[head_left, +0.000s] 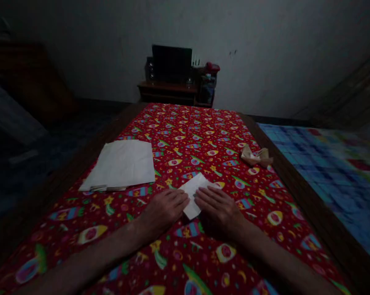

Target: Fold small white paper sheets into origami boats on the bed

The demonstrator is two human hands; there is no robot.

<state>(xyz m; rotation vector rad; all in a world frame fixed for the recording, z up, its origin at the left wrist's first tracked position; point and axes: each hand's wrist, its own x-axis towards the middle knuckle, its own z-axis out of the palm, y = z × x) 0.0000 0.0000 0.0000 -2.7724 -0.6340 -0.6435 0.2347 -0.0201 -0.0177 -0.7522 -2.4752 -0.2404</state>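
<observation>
A small folded piece of white paper (192, 209) lies on the red patterned cloth (185, 262), one corner pointing away from me. My left hand (166, 207) has its fingers curled together at the paper's left edge, with the thumb mostly hidden. Across the right part of the paper, my right hand (220, 207) lies palm down, its fingers stretched out and slightly parted. To the left, beyond my left hand, rests a stack of larger pale paper sheets (123, 164). On the right side of the cloth sits a brown folded paper piece (256, 157) with upturned ends.
The cloth covers a long surface with dark wooden edges (274, 176). Against the far wall, a screen (172, 62) stands on a wooden stand (169, 87). A blue checked mat (298, 151) lies at right. The room is dim.
</observation>
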